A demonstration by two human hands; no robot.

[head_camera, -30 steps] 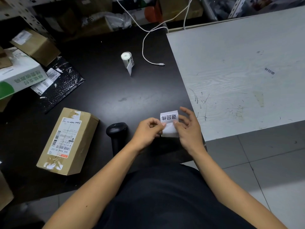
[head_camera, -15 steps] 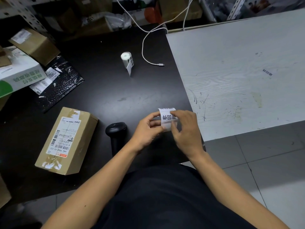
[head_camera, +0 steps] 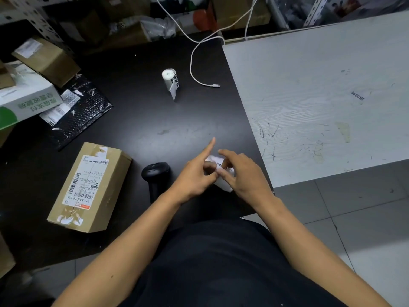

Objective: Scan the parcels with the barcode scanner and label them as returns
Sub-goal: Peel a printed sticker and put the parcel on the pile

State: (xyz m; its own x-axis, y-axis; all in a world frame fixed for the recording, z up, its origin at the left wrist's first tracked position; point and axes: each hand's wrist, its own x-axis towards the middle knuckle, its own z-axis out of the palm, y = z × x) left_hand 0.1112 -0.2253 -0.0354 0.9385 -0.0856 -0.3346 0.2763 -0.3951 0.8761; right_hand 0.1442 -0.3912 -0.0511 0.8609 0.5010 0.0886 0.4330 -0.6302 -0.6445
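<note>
Return label (head_camera: 222, 183) mostly hidden between left hand (head_camera: 194, 176) and right hand (head_camera: 245, 173); print covered, only a fragment of black characters shows, unreadable. Grip on the paper not clear, fingertips overlap. Barcode scanner (head_camera: 156, 173) handle hidden under left wrist. Shipping label on cardboard parcel (head_camera: 88, 187) too small to read. White-green box (head_camera: 24, 100) cut off at left edge. Cable (head_camera: 194, 69) runs out of the top edge. Shelf clutter at top dark, blurred.

- Black surface (head_camera: 137, 120): taped cardboard parcel (head_camera: 93, 187), barcode scanner (head_camera: 156, 173), label roll (head_camera: 170, 82), white cable (head_camera: 199, 63), black bubble mailer (head_camera: 81, 111).
- White surface (head_camera: 309, 96) adjoins its right edge.
</note>
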